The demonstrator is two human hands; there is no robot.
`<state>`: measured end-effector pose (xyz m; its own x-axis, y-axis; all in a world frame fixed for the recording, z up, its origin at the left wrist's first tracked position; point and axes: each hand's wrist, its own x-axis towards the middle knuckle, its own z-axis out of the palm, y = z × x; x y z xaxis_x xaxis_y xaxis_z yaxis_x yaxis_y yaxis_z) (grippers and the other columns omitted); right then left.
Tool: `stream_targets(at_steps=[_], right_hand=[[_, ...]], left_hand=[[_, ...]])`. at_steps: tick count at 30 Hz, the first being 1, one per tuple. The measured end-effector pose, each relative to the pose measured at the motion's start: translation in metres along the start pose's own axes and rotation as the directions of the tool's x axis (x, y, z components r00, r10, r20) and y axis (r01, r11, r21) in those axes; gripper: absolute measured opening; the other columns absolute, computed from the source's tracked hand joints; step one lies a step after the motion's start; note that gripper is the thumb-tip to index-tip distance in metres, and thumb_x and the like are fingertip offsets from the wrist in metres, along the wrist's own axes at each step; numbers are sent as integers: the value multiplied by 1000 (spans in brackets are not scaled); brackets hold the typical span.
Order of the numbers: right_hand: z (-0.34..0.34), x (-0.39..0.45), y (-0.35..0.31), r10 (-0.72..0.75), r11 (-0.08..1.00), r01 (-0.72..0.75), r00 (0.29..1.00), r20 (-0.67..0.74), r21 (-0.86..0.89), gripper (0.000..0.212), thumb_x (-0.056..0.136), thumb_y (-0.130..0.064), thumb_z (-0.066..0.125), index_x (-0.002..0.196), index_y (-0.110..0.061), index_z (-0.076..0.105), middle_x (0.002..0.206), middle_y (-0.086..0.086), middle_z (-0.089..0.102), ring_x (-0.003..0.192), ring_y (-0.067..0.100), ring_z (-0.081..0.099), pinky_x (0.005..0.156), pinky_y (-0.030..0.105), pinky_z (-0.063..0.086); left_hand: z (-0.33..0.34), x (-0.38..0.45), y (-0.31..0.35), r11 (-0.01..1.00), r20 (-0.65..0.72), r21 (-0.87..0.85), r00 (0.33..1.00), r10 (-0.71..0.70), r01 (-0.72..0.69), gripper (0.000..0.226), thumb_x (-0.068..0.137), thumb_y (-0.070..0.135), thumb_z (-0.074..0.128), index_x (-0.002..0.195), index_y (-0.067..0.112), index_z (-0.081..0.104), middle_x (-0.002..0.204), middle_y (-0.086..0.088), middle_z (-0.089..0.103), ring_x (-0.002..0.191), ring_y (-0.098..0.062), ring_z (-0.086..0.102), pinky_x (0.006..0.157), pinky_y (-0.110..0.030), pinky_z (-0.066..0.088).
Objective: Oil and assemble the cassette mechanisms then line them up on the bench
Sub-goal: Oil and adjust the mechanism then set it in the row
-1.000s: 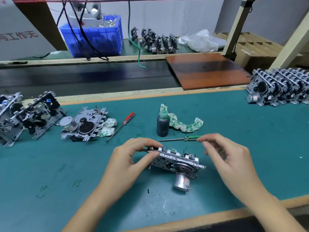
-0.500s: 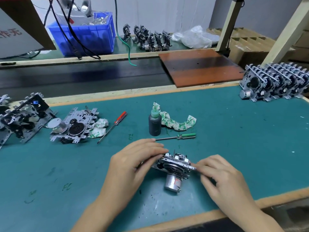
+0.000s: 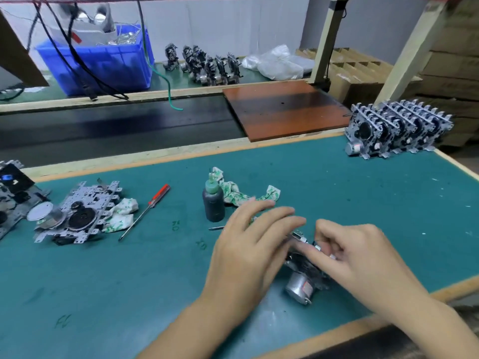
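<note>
Both hands hold the cassette mechanism (image 3: 305, 265) on the table (image 3: 129, 281), right of the oil bottle (image 3: 213, 203). Fingers (image 3: 274, 224) clamp its stiff metal edges. Its motor looks heavy; small parts look fragile.

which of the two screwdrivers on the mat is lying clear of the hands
The red-handled screwdriver, left of the oil bottle. The other's handle is hidden behind the left hand; only its tip shows.

two hands (image 3: 248, 244) (image 3: 363, 257), one oil bottle (image 3: 213, 203), two screwdrivers (image 3: 145, 212) (image 3: 216, 228), two rags (image 3: 121, 215) (image 3: 246, 194), one blue bin (image 3: 103, 63) on a workshop bench
</note>
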<state>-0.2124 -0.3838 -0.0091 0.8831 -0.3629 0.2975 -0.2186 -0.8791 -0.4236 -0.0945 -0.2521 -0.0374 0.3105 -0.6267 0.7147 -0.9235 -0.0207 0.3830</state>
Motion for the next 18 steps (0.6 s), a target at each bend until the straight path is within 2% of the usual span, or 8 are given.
stream_targets(at_steps=[2,5,7,9,10,12,15,18], right_hand=[[-6,1,15,68,997,-64,995,-74,53,45,77,-59,54,55,-30,28,39,-4,29,47,15,33,49,25,30],[-11,9,33,138,990,-137,976,-171,15,48,82,-51,61,54,-28,29,36,-4,27,57,20,37,52,28,28],[-10,18,46,191,981,-192,957,-216,18,45,80,-40,63,54,-25,31,37,-5,29,49,26,32,51,22,29],[-8,32,57,216,975,-221,945,-245,7,46,81,-35,65,54,-24,30,39,-7,31,40,14,31,52,25,27],[-6,40,62,223,972,-233,941,-256,-9,46,82,-35,65,54,-24,29,40,-8,33,42,11,34,53,30,21],[-4,60,76,242,964,-263,928,-283,-38,46,84,-36,63,54,-24,30,43,-9,37,47,21,36,56,33,14],[-4,95,100,303,944,-328,901,-310,-32,43,88,-36,61,56,-20,36,50,-3,45,61,30,44,60,34,20],[-5,130,124,333,927,-371,878,-343,-50,41,90,-36,58,58,-17,39,58,4,50,67,29,45,61,34,25]], left_hand=[[14,-4,14,990,-52,100,993,102,-96,13,89,29,63,97,19,60,91,3,66,83,-19,56,78,-29,46],[39,2,27,990,200,137,980,-1,-27,31,82,49,58,87,19,63,79,5,60,68,-17,55,58,-28,45],[55,15,29,982,358,183,926,-120,57,35,80,51,58,93,19,61,86,5,60,75,-16,59,59,-27,47],[76,29,22,976,411,133,886,-214,173,29,88,39,58,104,16,53,100,1,57,90,-21,56,70,-32,45],[86,36,16,965,421,89,869,-260,245,25,91,33,55,107,15,49,105,-1,55,96,-23,53,75,-35,43],[104,53,3,944,414,45,854,-315,327,20,92,24,54,107,13,47,108,-4,57,99,-26,52,79,-38,41],[128,84,-16,934,387,50,855,-346,355,17,90,19,54,105,10,50,106,-7,61,98,-30,55,81,-42,43],[150,113,-33,917,351,59,852,-388,394,21,90,17,55,110,9,54,108,-9,65,99,-33,57,82,-42,42]])
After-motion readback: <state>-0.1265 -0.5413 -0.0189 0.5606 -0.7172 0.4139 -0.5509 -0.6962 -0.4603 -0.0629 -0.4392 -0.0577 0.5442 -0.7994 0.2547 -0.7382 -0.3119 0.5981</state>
